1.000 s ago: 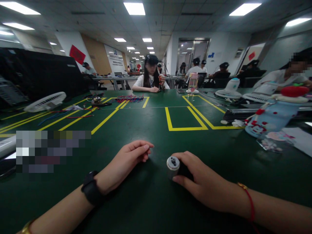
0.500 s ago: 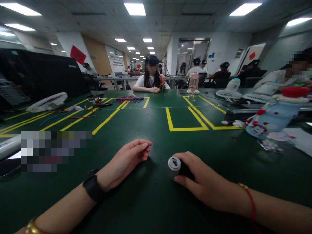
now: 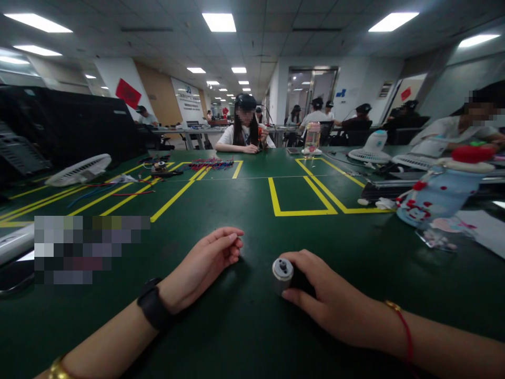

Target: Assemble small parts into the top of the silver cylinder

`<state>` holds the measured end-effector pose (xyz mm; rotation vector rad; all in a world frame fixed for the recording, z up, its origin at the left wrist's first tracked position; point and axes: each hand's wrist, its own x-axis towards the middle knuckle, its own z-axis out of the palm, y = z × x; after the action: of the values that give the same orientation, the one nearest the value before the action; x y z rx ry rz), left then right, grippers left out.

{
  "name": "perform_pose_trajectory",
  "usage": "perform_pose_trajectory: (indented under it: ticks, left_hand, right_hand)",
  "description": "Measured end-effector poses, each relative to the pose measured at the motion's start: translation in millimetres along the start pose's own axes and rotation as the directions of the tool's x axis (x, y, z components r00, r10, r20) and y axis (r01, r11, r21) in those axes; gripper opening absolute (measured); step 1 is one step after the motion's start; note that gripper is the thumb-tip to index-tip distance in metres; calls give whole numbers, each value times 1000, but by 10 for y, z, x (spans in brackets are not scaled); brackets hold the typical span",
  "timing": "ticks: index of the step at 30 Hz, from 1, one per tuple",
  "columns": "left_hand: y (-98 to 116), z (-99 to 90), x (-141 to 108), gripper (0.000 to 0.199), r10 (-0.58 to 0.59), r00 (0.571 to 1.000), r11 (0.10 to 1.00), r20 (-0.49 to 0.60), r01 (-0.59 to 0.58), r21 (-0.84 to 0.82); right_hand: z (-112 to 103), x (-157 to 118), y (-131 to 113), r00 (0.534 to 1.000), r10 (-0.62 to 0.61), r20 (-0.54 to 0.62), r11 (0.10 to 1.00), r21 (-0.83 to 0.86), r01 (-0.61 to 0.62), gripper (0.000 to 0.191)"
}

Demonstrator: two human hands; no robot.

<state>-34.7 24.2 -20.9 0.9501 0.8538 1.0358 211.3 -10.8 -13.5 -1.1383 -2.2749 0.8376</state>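
Upright on the green table [image 3: 252,337], a small silver cylindrical motor [image 3: 282,269] shows a short shaft and dark holes on its top face. My right hand [image 3: 319,289] grips it from the right, thumb on the near side and index finger behind the top rim; the other fingers are hidden. To the left, apart from the motor, my left hand [image 3: 211,263] rests on its side. Its fingers curl loosely together with the thumb against them, and nothing shows in them.
Yellow tape [image 3: 303,213] marks boxes farther out. Red and blue wires [image 3: 211,164] lie at the far side, before a seated person [image 3: 244,126]. A blue bottle [image 3: 437,189] stands right, near white fans [image 3: 371,148]. Another fan [image 3: 81,171] and a black case [image 3: 71,121] are left.
The view has tilted up slightly, so everything sits a little lower in the picture. Both hands hold nearly the same pose, and the motor remains in my right hand.
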Motion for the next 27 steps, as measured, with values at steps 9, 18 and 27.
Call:
perform_pose_trajectory:
  ticks: [9, 18, 27]
  left_hand:
    - [73, 181, -91, 17, 41, 991, 834, 127, -104, 541]
    - [124, 566, -230, 18, 258, 923, 539, 285, -383, 750]
    - [107, 591, -185, 11, 270, 925, 536, 266, -374, 757]
  right_hand:
    - [13, -7, 15, 1000, -6, 7, 1000, -6, 6, 35]
    - [44, 8, 32, 999, -44, -24, 999, -15, 43, 35]
    - [45, 14, 22, 998, -58, -30, 997, -48, 56, 30]
